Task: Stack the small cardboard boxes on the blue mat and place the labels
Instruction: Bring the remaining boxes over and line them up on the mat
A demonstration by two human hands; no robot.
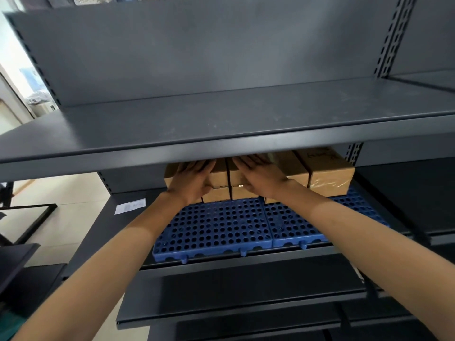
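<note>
A blue perforated mat (pixel 221 225) lies on a dark shelf below the upper shelf board. Several small cardboard boxes (pixel 330 178) stand stacked along the mat's far side, partly hidden by the shelf above. My left hand (pixel 194 180) rests flat on the left boxes (pixel 220 179), fingers spread. My right hand (pixel 261 178) presses against the middle boxes (pixel 236 179) the same way. Both hands touch the box fronts and tops; neither wraps around a box. A white label (pixel 130 206) lies on the shelf left of the mat.
The grey upper shelf (pixel 221 134) hangs close over the boxes and limits headroom. Slotted uprights (pixel 391 38) flank the bay. More dark shelf boards (pixel 241 299) project below. A black frame (pixel 32 222) stands on the pale floor at left.
</note>
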